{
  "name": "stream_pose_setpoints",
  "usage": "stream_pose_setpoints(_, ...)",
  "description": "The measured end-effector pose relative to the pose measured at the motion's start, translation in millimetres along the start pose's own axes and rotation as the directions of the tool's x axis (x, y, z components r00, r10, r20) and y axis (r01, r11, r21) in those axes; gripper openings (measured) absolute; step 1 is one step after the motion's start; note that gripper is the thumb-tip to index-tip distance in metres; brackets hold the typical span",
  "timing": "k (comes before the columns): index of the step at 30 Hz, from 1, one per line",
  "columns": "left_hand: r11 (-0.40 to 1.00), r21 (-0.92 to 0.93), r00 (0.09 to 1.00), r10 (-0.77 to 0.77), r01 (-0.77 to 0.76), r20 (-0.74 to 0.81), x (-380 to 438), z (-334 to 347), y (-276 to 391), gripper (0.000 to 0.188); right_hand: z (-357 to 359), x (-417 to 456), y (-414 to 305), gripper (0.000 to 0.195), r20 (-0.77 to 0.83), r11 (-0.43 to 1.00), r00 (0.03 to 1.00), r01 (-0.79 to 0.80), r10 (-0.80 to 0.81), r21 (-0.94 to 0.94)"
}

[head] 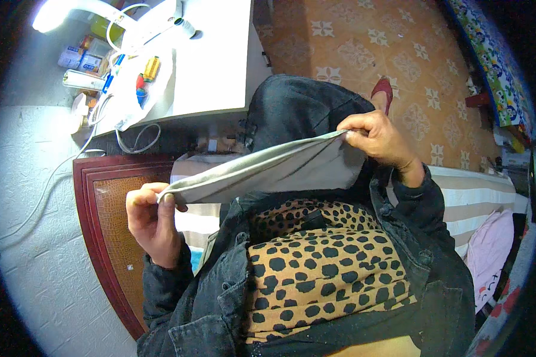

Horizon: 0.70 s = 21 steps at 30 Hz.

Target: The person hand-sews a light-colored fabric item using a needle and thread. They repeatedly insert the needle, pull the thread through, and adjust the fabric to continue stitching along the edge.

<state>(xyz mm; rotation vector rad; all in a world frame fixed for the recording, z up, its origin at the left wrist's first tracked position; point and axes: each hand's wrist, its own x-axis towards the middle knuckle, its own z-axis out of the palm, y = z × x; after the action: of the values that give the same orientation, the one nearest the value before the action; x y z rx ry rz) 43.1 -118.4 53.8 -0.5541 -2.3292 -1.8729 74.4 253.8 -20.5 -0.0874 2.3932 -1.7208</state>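
A light grey piece of cloth (268, 178) is stretched between my two hands, above my lap. Its upper edge is folded and runs in a slant, higher at the right. My left hand (154, 223) pinches one end between thumb and fingers. At the opposite end, my right hand (377, 138) grips the corner the same way. A dark line, either a crease or a seam, crosses the cloth's right half. Whether it is a garment, I cannot tell.
A white table (214, 67) stands ahead on the left, bearing a lit lamp (53, 18), thread spools (152, 68) and a clear plastic bag (161, 98). A wooden headboard (125, 232) is at my left. I sit on a striped bed cover (469, 196); pink cloth (491, 254) lies at right.
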Motion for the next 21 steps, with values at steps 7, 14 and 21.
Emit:
stream_pose_setpoints(7,0.949,-0.177,0.966,-0.259,0.259,0.025,-6,3,-1,0.012,-34,-23,-12,0.020,0.210,0.998,0.978,0.005,-0.019,0.067)
stream_pose_setpoints(14,0.829,-0.144,0.841,-0.527,0.541,0.122,4,16,-48,0.013,-27,14,27,0.023,0.176,0.984,0.983,-0.011,0.043,-0.180)
stream_pose_setpoints(21,0.727,-0.337,0.794,-0.594,0.598,0.126,14,18,-62,0.014,-2,32,24,0.019,-0.044,0.906,0.998,-0.068,0.055,-0.419)
